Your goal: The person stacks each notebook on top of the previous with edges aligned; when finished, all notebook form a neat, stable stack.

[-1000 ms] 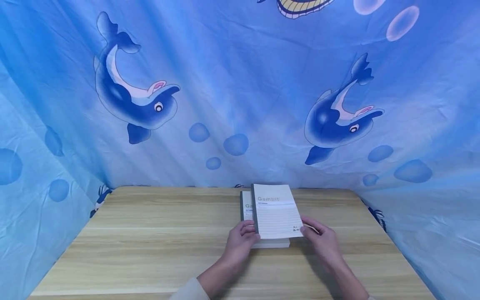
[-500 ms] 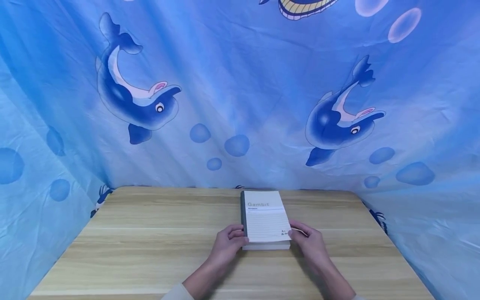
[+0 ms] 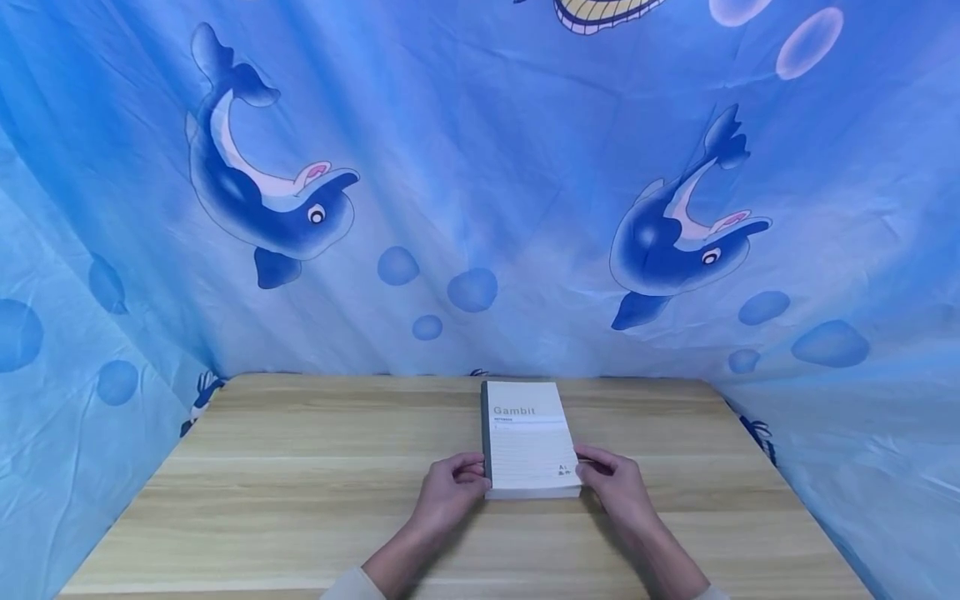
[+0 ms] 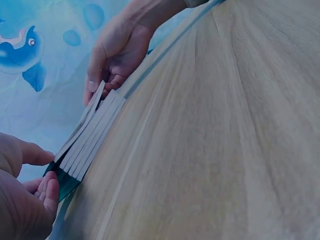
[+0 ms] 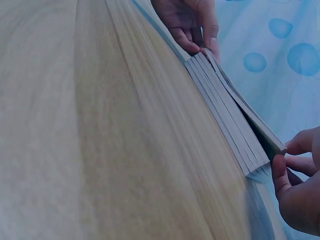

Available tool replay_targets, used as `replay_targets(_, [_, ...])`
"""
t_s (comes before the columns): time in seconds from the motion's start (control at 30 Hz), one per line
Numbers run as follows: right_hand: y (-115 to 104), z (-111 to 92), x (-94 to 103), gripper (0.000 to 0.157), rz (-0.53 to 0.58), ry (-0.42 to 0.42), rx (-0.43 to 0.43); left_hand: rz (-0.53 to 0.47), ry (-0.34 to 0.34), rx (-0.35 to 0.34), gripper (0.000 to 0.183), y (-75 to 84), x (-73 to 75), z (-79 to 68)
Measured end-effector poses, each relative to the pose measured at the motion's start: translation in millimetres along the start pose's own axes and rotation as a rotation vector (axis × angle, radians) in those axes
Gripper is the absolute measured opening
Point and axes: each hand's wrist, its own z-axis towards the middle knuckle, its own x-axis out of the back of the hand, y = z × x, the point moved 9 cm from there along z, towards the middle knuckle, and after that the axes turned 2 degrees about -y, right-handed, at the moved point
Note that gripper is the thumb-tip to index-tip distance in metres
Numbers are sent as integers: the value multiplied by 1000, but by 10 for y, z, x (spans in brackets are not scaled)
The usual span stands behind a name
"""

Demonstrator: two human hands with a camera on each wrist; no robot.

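A white notebook (image 3: 529,442) with a dark spine and "Gambit" on its cover lies on top of a stack of several similar notebooks (image 4: 95,140). At the spine side, near the front corner, my left hand (image 3: 450,492) holds this top notebook, thumb at the cover's edge and fingers curled beside the spine. My right hand (image 3: 618,487) pinches its opposite front corner. In the right wrist view a dark wedge-shaped gap shows under the top notebook (image 5: 250,112) on the right hand's side, while its spine side sits close over the stack.
The stack stands on a wood-grain table (image 3: 315,467), toward the back and right of the middle. Behind the table's far edge hangs a blue curtain (image 3: 480,183) printed with dolphins and bubbles.
Both hands have brought the top notebook left and down, from an offset, raised position onto the stack, lined up with it. Over the last half second its front edge has sunk lower.
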Motion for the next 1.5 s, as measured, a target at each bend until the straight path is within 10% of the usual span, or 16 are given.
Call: replay_targets(1.5, [109, 39, -73, 38, -2, 4, 25, -11, 0, -50, 47, -60, 56, -35])
